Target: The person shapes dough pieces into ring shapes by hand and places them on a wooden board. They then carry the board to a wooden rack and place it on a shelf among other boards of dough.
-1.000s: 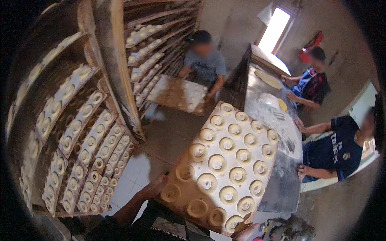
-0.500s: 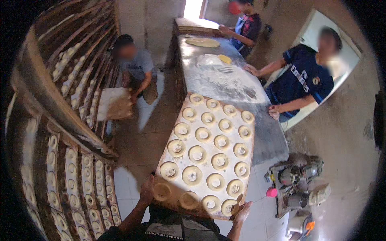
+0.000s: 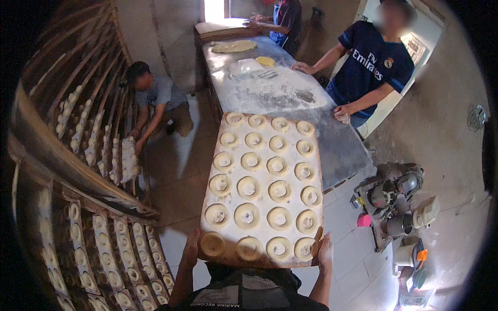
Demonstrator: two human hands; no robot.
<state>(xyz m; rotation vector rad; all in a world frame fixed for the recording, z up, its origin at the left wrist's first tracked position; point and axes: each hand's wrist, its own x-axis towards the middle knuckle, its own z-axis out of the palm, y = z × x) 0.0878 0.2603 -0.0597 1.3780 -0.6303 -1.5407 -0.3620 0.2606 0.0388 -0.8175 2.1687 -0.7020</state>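
Note:
A floured wooden tray (image 3: 263,203) spans the space in front of my body, its far end over the near side of the work table. Rows of raw dough rings (image 3: 279,218) lie on it, some with flour showing in their holes. My left hand (image 3: 191,249) is closed on the tray's near left edge, and my right hand (image 3: 325,252) grips the near right edge. The tray's underside hides part of the fingers of both hands. Shadow falls across its near left corner.
Left stand racks (image 3: 78,155) filled with trays of dough; a crouching person (image 3: 153,98) handles another tray there. The floured table (image 3: 332,140) holds flattened dough (image 3: 233,46). Two people stand along its right and far sides. Pots (image 3: 399,224) and a pink cup (image 3: 364,220) sit at right.
My view has turned, and the tray now sits straighter before me, still in both hands. The crouching person's tray has moved left into the rack.

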